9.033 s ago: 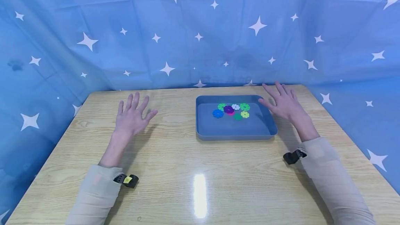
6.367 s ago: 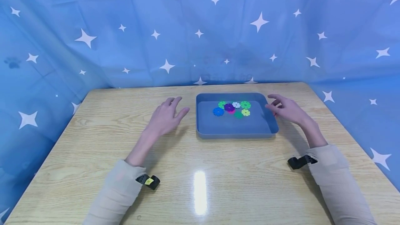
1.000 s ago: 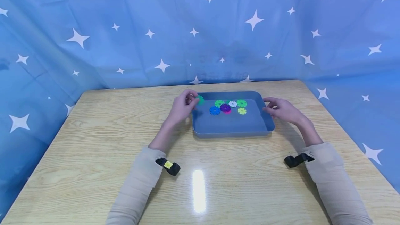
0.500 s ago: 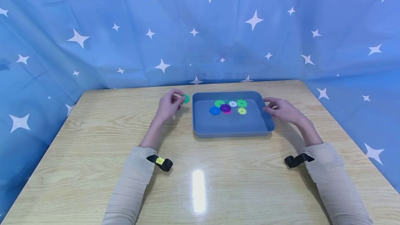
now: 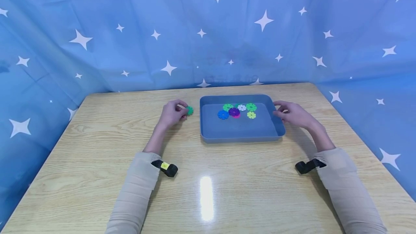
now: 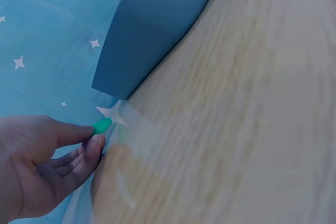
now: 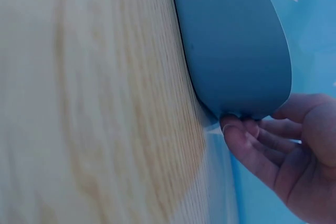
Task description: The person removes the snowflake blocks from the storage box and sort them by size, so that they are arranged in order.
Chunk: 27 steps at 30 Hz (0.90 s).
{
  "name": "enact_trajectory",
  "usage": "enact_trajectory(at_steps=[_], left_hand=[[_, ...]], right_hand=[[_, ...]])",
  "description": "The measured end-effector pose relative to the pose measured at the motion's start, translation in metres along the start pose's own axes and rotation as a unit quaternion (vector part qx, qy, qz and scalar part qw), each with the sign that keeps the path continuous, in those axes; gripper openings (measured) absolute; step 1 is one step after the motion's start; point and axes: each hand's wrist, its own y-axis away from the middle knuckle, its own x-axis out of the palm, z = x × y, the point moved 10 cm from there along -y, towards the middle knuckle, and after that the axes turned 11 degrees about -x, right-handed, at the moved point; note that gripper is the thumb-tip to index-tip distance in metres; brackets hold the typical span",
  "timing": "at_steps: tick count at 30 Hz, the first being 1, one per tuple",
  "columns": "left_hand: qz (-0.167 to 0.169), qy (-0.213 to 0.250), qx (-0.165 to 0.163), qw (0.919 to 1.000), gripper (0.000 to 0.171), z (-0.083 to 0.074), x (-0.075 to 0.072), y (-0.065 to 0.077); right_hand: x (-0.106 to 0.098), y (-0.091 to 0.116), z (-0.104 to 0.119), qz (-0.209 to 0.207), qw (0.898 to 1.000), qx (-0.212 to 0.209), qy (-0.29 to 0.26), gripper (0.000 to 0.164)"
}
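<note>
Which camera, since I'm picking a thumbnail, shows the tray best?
The head view: it shows the tray nearly whole, with discs inside. The left wrist view shows only some outer wall; the right wrist view likewise, with the right hand holding it.

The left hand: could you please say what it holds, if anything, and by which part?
The left hand pinches a green disc by its edge.

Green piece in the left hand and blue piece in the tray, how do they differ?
Place: the green piece is outside the tray, while the blue piece lies inside it.
Hold: the left hand pinches the green piece; no hand touches the blue piece.
Visibility: that hand partly covers the green piece, but the blue piece shows nearly whole.
Both have notched edges.
</note>
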Motion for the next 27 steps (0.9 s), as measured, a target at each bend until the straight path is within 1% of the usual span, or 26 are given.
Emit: enact_trajectory(at_steps=[3,9,15,20,27], left_hand=[[0.0,-0.017,-0.001,0.9998,0.017,0.0008,0.0006,0.0006],[0.012,-0.05,-0.003,0.9987,0.02,0.0016,0.0033,0.0022],[0.008,-0.075,-0.003,0.9972,0.02,0.0001,0.0049,0.0001],[0.007,-0.08,-0.009,0.9967,0.02,0.0015,0.0056,-0.0019],[0.015,-0.062,-0.007,0.9979,0.021,0.0022,0.0056,-0.0009]], right_hand=[[0.0003,0.0,-0.0005,-0.001,1.0,0.001,0.0,0.057],[0.0004,-0.0002,0.0004,0.0,1.0,0.002,0.006,0.057],[-0.0005,-0.0005,0.0024,0.0,1.0,-0.001,0.011,0.057],[-0.0006,-0.0004,0.0027,0.0,1.0,-0.001,0.008,0.057],[-0.0003,0.0,0.0016,-0.001,1.0,-0.003,0.006,0.057]])
